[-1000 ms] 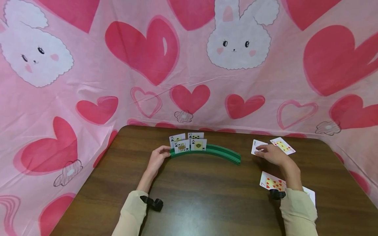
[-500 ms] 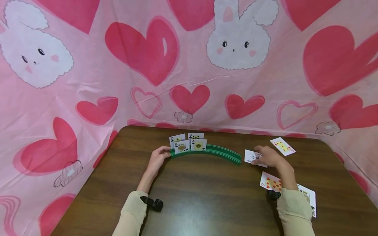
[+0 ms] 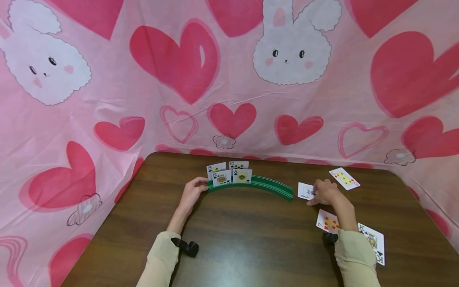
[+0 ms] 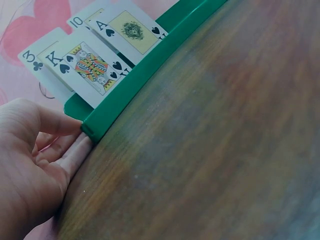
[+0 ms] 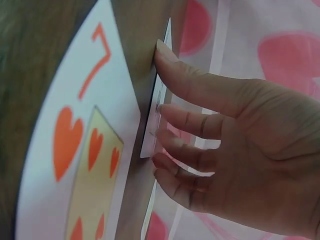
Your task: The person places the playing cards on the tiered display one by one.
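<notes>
My left hand (image 3: 190,193) (image 4: 30,165) pinches the left end of a curved green card holder (image 3: 274,185) (image 4: 117,102) between thumb and fingers. Upright in its left part stand a king of spades (image 3: 221,178), an ace of spades (image 3: 242,176), a three of clubs (image 3: 216,166) and a ten (image 3: 239,164). Just right of the holder, a white card with a dark picture (image 3: 305,191) lies on the table. My right hand (image 3: 328,193) (image 5: 245,130) touches this card (image 5: 150,132) with bent, spread fingers, covering its right side.
A seven of hearts (image 3: 328,221) (image 5: 60,155) lies in front of my right hand, partly hidden by the arm in the head view. A king of clubs (image 3: 373,243) is to its right. Behind my hand lies a diamond card (image 3: 344,178). Patterned pink cloth (image 3: 229,87) hangs behind the table.
The white card has slid left and forward toward the holder's right end and turned, my right hand moving with it. More of the king of clubs shows. My left hand keeps its hold.
</notes>
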Available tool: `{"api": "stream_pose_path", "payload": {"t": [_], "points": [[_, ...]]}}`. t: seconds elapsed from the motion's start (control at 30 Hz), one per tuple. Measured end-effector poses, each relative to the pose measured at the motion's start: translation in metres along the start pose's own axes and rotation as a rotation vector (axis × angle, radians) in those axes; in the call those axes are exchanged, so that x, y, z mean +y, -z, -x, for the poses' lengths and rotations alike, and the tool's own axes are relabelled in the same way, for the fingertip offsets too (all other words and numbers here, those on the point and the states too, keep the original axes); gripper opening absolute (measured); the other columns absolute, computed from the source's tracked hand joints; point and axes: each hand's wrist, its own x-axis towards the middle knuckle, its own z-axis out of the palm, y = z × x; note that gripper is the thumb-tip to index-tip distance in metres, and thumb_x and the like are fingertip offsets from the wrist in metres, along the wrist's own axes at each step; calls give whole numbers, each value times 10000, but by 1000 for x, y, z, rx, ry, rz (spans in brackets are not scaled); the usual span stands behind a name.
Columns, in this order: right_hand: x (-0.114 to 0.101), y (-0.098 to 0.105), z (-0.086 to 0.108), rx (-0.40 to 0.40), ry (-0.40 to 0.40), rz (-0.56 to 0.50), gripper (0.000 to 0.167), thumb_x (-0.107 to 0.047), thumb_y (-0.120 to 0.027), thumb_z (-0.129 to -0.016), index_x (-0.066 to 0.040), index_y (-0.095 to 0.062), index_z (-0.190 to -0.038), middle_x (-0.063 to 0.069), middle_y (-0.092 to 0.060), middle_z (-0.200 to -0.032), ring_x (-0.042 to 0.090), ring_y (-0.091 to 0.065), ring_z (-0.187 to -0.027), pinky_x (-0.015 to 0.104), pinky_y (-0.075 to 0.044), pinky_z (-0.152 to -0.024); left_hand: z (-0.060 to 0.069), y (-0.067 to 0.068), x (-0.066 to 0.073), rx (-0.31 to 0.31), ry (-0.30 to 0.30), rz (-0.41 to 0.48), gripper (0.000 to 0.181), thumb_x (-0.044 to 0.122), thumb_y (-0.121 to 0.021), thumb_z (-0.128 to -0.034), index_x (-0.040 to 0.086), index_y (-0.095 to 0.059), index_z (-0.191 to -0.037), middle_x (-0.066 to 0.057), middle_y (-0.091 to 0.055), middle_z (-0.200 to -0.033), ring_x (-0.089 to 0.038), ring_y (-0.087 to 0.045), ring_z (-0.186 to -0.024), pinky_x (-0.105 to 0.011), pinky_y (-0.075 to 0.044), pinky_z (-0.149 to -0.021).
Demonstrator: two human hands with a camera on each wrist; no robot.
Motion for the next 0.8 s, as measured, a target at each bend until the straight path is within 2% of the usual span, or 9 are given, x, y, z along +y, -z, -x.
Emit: {"api": "stream_pose_path", "payload": {"t": [0.07, 0.23, 0.3, 0.4, 0.5, 0.57, 0.63, 0.7, 0.8], "points": [[4, -1, 0, 49, 20, 3, 649, -434, -798, -532, 17, -549, -925, 239, -432, -917, 427, -378, -839, 487, -335, -701, 0, 0, -1, 6, -1, -9, 200, 41, -563, -829, 40, -621, -1021, -113, -596, -1054, -198, -526, -926, -305, -406, -792], [12, -4, 0, 117, 73, -51, 697, -387, -806, -540, 37, -515, -1011, 250, -419, -956, 418, -391, -853, 495, -338, -714, 1, 0, 2, -1, 16, 1, 193, 37, -569, -827, 43, -628, -1011, -104, -604, -1043, -188, -527, -921, -289, -408, -784], [13, -4, 1, 109, 68, -75, 664, -358, -803, -557, 29, -509, -1009, 234, -425, -949, 396, -388, -872, 496, -334, -728, 3, 1, 6, -8, 20, 10, 194, 26, -567, -827, 34, -627, -1012, -113, -603, -1045, -191, -526, -919, -297, -407, -787], [15, -2, 2, 89, 50, -80, 593, -343, -800, -566, 28, -510, -927, 196, -426, -879, 352, -390, -833, 460, -333, -705, 9, 1, 15, -15, 12, 1, 210, 12, -552, -830, 8, -614, -1031, -138, -594, -1060, -200, -520, -919, -321, -403, -797], [17, 0, 2, 78, 34, -98, 511, -294, -784, -609, 45, -496, -861, 153, -465, -803, 293, -425, -759, 395, -360, -662, 14, 0, 22, -20, 8, -11, 220, 6, -540, -833, -9, -602, -1043, -152, -586, -1070, -205, -515, -918, -341, -400, -809], [21, 1, 1, 101, 37, -123, 432, -235, -753, -657, 49, -480, -832, 136, -484, -759, 260, -443, -704, 352, -365, -619, 15, 0, 23, -19, 5, -17, 223, 7, -535, -835, -14, -598, -1047, -157, -584, -1073, -199, -516, -915, -337, -401, -809], [24, 2, 1, 164, 42, -151, 325, -159, -706, -698, 39, -472, -807, 129, -514, -721, 242, -466, -660, 325, -365, -568, 12, 0, 19, -20, 10, -9, 217, 14, -544, -833, -3, -605, -1040, -148, -588, -1070, -195, -518, -917, -327, -402, -805], [28, 4, 4, 266, 35, -158, 246, -105, -657, -709, 19, -461, -791, 147, -527, -705, 254, -476, -636, 322, -354, -529, 8, 1, 13, -15, 10, -4, 213, 23, -554, -831, 10, -612, -1036, -137, -593, -1064, -188, -522, -916, -308, -403, -794], [31, 9, 10, 437, 16, -202, 236, -47, -623, -691, 35, -458, -839, 219, -548, -735, 319, -510, -643, 351, -360, -509, 2, 1, 4, -9, 14, 4, 205, 39, -572, -824, 39, -626, -1022, -112, -602, -1052, -181, -526, -921, -288, -402, -784]]}}
